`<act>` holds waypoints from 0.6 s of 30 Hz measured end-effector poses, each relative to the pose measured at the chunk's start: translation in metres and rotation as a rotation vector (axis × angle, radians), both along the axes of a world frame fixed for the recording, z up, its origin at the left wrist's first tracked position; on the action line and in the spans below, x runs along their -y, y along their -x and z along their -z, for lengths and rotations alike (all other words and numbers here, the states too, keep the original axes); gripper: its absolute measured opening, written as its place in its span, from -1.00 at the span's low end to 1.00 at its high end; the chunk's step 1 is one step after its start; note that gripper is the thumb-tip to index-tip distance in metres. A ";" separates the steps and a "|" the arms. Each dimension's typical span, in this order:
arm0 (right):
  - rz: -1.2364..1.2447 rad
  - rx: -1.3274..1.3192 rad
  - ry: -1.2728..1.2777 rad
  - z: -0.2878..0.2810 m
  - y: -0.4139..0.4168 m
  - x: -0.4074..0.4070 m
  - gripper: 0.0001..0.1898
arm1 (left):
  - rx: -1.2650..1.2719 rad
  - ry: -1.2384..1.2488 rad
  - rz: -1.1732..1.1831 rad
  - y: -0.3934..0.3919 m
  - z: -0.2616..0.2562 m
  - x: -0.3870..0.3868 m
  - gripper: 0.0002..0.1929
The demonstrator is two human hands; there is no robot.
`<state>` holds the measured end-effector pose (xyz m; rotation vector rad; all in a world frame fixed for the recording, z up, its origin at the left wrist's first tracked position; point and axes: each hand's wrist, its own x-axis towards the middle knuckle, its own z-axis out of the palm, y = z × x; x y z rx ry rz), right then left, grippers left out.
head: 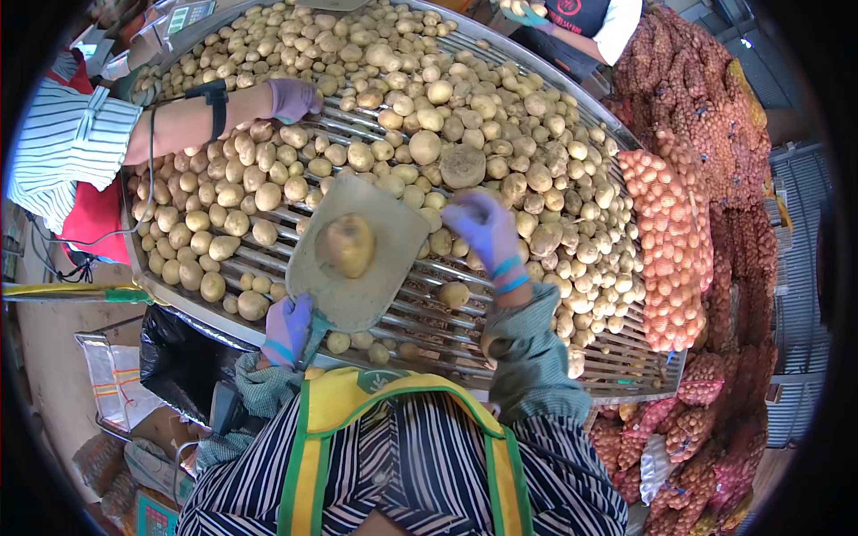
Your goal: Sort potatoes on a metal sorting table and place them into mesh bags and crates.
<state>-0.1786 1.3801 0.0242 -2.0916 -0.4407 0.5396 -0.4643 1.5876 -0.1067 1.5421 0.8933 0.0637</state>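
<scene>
My left hand (288,328), in a purple glove, grips the handle of a flat scoop (395,248) held over the slatted metal sorting table (429,285). A single large potato (354,246), blurred and with a dark patch, appears over the scoop's pan. To the right of the scoop, my gloved right hand (484,224) is over the heap of potatoes (536,181) with its fingers curled. Motion blur hides whether anything is between those fingers. One loose potato (454,295) lies on the bars below this hand.
At left, another person's gloved hand (293,100) reaches over the potatoes. A further person (583,30) stands across the table. Filled mesh sacks (663,248) line the right side. A black plastic bag (181,362) hangs at the near left edge.
</scene>
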 end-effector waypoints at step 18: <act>-0.141 0.103 0.044 0.026 0.018 0.010 -0.24 | 0.004 0.096 0.005 -0.011 -0.013 0.010 -0.58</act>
